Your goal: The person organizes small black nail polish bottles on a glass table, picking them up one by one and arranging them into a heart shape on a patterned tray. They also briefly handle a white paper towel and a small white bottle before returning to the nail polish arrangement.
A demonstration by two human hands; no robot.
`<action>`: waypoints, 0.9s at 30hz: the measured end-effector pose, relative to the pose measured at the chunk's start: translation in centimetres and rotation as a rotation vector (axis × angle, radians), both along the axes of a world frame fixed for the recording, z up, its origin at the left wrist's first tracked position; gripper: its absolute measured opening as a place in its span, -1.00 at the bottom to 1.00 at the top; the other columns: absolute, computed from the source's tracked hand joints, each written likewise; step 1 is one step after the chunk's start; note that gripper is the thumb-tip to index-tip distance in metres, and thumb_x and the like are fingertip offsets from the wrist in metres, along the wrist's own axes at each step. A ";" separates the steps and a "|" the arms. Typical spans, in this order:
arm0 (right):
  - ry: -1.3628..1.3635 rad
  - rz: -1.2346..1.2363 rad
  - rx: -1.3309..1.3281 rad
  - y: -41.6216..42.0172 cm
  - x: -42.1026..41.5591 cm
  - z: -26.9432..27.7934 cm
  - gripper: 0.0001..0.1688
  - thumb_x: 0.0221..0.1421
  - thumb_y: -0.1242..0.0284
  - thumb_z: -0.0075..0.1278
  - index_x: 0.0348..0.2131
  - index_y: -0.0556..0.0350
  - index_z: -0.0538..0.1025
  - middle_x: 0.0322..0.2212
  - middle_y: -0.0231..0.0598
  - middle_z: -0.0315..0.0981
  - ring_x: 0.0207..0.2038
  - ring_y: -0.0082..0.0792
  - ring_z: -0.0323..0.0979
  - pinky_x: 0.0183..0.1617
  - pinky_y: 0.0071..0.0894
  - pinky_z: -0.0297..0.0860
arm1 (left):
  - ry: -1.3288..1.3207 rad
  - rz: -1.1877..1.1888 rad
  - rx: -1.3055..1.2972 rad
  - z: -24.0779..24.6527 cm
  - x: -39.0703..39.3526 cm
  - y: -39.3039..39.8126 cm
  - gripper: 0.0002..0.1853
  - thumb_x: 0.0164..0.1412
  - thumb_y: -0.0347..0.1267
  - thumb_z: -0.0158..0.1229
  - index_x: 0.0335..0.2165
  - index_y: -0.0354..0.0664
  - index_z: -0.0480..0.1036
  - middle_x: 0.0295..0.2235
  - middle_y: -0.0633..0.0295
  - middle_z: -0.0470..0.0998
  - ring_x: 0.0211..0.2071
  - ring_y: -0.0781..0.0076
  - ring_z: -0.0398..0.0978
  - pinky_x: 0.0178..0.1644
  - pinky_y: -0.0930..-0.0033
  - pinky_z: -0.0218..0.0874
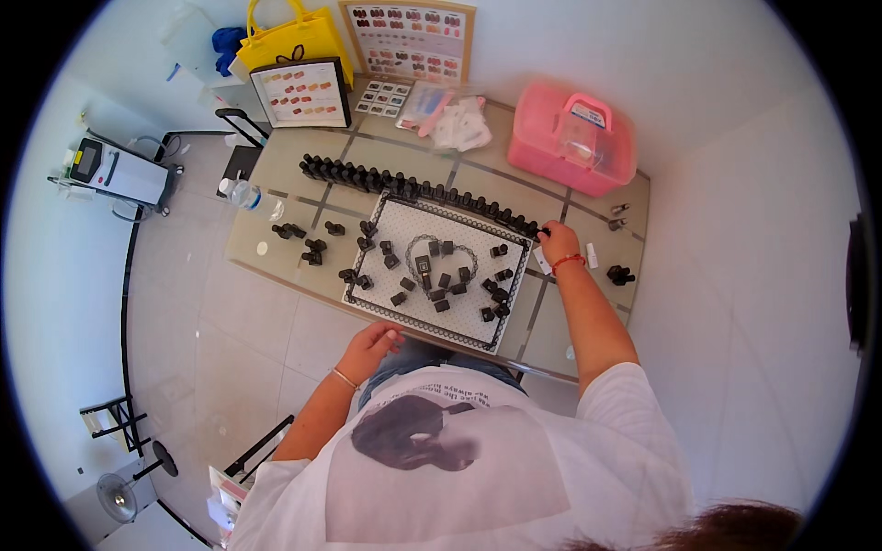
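My right hand [559, 242] holds a small black bottle [544, 233] at the right end of a long row of black nail polish bottles [441, 195]. The row slants across the table, two deep towards its left part. My left hand [375, 344] is at the near table edge, fingers slightly curled and apart, with nothing seen in it. Between my hands lies a white dotted mat [468, 330] with a black lace border. Several black bottles stand or lie on it, and a larger black bottle [423, 270] lies inside its heart pattern. More black bottles [312, 252] are left of the mat.
A pink lidded case [572, 138] stands at the back right. Behind the row are plastic packets [462, 124], a framed colour chart [303, 96], a larger chart [413, 41] and a yellow bag [303, 41]. A water bottle [249, 197] lies at the left edge; black bottles [620, 275] are far right.
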State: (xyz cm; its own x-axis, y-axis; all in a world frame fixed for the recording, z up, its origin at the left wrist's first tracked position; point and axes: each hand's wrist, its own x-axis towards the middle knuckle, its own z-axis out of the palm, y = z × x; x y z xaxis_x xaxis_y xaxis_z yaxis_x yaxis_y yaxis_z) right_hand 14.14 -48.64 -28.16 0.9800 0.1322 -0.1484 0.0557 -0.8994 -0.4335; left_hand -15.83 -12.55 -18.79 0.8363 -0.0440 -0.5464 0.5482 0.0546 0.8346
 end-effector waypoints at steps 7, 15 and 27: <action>0.183 -0.082 0.082 0.1 -0.6 3.3 -0.27 -0.03 0.41 0.17 0.15 0.00 0.31 -0.30 0.09 0.54 -0.17 0.07 0.49 -0.07 -0.09 0.40 | -0.037 -0.079 -0.005 -1.7 1.5 1.7 -0.73 0.37 -0.27 -0.04 -0.06 -0.15 0.43 -0.26 0.35 0.56 -0.30 0.59 0.49 -0.28 0.56 0.25; -0.065 -0.273 0.042 -7.0 -2.2 5.4 -0.52 -0.05 0.46 0.15 -0.08 0.06 0.42 -0.44 -0.10 0.46 -0.34 -0.08 0.46 -0.22 -0.16 0.39 | -0.199 -0.250 -0.157 2.1 6.9 3.1 -0.82 0.30 -0.45 -0.01 -0.15 -0.21 0.44 -0.20 0.28 0.55 -0.22 0.50 0.49 -0.12 0.41 0.30; -0.224 -0.554 -0.008 -16.5 -13.7 6.2 -0.75 0.02 0.50 0.09 -0.23 0.14 0.50 -0.27 -0.14 0.50 -0.21 -0.19 0.46 -0.08 -0.26 0.39 | -1.395 -1.193 -0.064 28.9 13.5 -7.7 -0.66 0.09 -0.40 0.08 -0.11 -0.15 0.48 -0.17 0.24 0.50 -0.20 0.32 0.46 -0.12 0.26 0.21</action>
State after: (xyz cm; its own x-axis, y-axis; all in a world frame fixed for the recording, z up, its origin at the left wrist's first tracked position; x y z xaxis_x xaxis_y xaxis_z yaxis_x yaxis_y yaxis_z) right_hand 0.46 -65.10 -21.92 0.9102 -0.4080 0.0715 -0.3333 -0.8239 -0.4584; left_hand -2.30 -20.23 10.08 0.1374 -0.8754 0.4634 -0.6952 0.2480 0.6747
